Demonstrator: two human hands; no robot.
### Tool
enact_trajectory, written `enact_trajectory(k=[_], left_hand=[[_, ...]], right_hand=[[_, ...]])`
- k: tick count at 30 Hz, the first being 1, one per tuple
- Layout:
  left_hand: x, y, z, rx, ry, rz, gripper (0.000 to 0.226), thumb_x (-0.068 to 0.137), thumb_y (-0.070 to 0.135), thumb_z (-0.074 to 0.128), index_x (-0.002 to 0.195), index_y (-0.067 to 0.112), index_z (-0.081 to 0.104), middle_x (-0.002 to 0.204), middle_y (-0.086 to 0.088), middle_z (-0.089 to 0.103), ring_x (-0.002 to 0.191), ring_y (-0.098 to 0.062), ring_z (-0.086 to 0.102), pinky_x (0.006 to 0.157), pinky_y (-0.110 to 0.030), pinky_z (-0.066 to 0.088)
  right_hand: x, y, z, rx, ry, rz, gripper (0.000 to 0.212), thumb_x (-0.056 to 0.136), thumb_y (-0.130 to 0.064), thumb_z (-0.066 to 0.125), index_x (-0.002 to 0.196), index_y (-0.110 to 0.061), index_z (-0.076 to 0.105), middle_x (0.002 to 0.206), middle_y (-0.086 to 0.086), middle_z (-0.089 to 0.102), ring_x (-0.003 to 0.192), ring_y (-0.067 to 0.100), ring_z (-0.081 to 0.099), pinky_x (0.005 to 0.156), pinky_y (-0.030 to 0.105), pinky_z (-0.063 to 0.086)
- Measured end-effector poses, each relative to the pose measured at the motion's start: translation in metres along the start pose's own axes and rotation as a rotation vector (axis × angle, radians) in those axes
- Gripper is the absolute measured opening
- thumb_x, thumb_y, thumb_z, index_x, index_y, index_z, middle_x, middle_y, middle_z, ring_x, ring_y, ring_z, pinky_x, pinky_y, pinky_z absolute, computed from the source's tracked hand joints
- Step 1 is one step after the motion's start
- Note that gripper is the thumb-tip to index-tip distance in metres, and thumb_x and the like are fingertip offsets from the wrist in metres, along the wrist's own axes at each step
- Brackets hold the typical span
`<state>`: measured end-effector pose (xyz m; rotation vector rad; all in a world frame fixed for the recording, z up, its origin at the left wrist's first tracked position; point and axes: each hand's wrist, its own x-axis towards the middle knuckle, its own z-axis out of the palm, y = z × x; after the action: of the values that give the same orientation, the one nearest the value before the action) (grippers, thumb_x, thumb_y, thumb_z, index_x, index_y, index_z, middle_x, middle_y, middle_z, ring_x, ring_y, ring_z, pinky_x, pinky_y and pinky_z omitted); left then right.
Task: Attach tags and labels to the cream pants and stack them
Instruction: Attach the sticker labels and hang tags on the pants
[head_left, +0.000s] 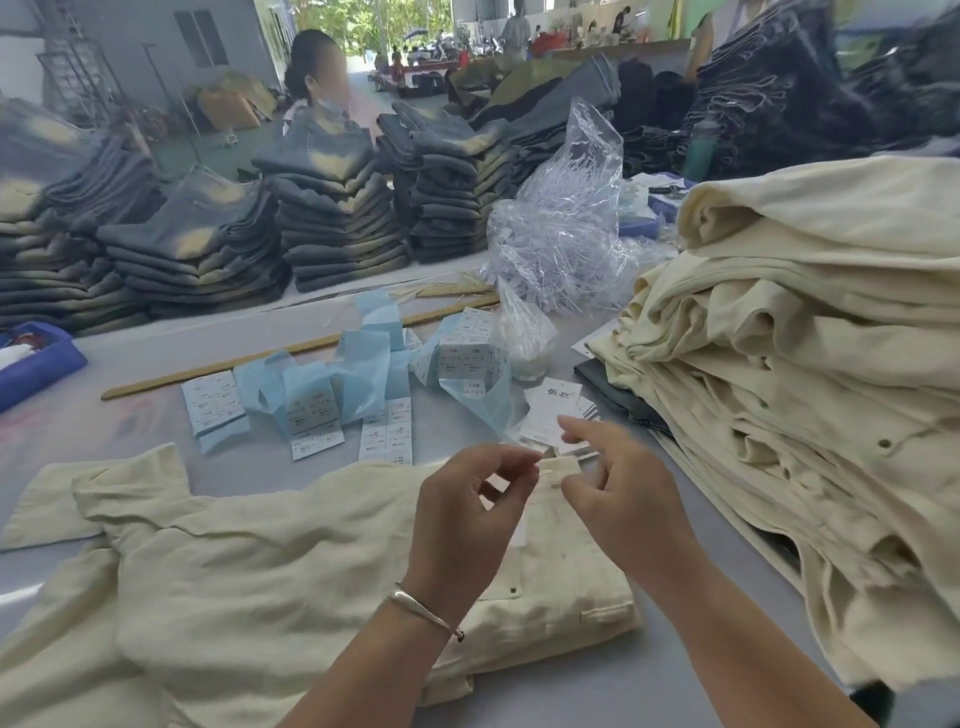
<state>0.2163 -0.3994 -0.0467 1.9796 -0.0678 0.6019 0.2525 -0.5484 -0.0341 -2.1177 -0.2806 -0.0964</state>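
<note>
Head view, left hand (470, 499), right hand (621, 491) pinching waistband (558, 467)

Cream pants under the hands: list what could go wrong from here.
1. Both the left hand and right hand pinch something small at the waistband of the folded cream pants; a slip could drop or misplace it.
2. The loose white-and-blue label sheets lie jumbled, so a wrong size might be picked.
3. The tall heap of cream pants looks uneven and may slide.

Both hands raised over cream pants (291, 561) on table (597, 691); left hand (467, 514) and right hand (623, 493) pinch small strip at waistband; cream pile (810, 374) right, label sheets (384, 384) behind
</note>
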Motion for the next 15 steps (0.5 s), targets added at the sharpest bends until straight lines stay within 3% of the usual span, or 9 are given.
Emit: enact_trajectory(k=[4, 7, 10, 13, 15], left_hand=[[0.007, 0.005, 0.025, 0.026, -0.058, 0.034, 0.016, 0.08, 0.011, 0.073, 0.084, 0.027, 0.075, 0.083, 0.017, 0.072, 0.078, -0.007, 0.065, 0.063, -0.018, 0.047], [0.013, 0.004, 0.034, 0.021, -0.02, -0.016, 0.019, 0.08, 0.01, 0.074, 0.08, 0.03, 0.072, 0.079, 0.017, 0.071, 0.077, -0.007, 0.065, 0.062, -0.016, 0.045], [0.015, -0.001, 0.039, 0.05, 0.001, -0.025, 0.021, 0.077, 0.009, 0.078, 0.077, 0.028, 0.071, 0.079, 0.016, 0.068, 0.079, -0.008, 0.064, 0.061, -0.014, 0.042], [0.011, -0.011, 0.046, 0.021, 0.003, -0.08, 0.018, 0.077, 0.007, 0.077, 0.079, 0.024, 0.072, 0.078, 0.012, 0.069, 0.076, -0.005, 0.064, 0.06, -0.012, 0.042], [0.005, -0.022, 0.051, 0.025, -0.02, -0.149, 0.018, 0.079, 0.008, 0.076, 0.084, 0.025, 0.071, 0.078, 0.013, 0.07, 0.074, -0.003, 0.063, 0.06, -0.012, 0.043]], right_hand=[[0.005, 0.01, -0.012, 0.445, -0.17, 0.096, 0.052, 0.078, 0.013, 0.054, 0.118, -0.019, 0.064, 0.094, -0.005, 0.072, 0.048, 0.008, 0.052, 0.05, 0.024, 0.044], [0.008, 0.022, -0.013, 0.616, -0.231, 0.181, 0.027, 0.083, 0.011, 0.059, 0.1, -0.008, 0.068, 0.075, 0.008, 0.069, 0.05, 0.019, 0.055, 0.044, 0.026, 0.042], [0.011, 0.037, -0.014, 0.621, -0.225, 0.213, 0.002, 0.085, -0.004, 0.068, 0.084, -0.005, 0.07, 0.059, 0.009, 0.061, 0.047, 0.016, 0.051, 0.044, 0.022, 0.039], [0.016, 0.049, -0.019, 0.565, -0.161, 0.199, 0.011, 0.084, -0.008, 0.071, 0.074, -0.013, 0.072, 0.053, -0.001, 0.058, 0.046, 0.007, 0.048, 0.046, 0.015, 0.039], [0.024, 0.058, -0.028, 0.425, -0.039, 0.16, 0.014, 0.084, -0.009, 0.072, 0.07, -0.015, 0.071, 0.056, 0.006, 0.062, 0.052, 0.008, 0.052, 0.054, 0.02, 0.043]])
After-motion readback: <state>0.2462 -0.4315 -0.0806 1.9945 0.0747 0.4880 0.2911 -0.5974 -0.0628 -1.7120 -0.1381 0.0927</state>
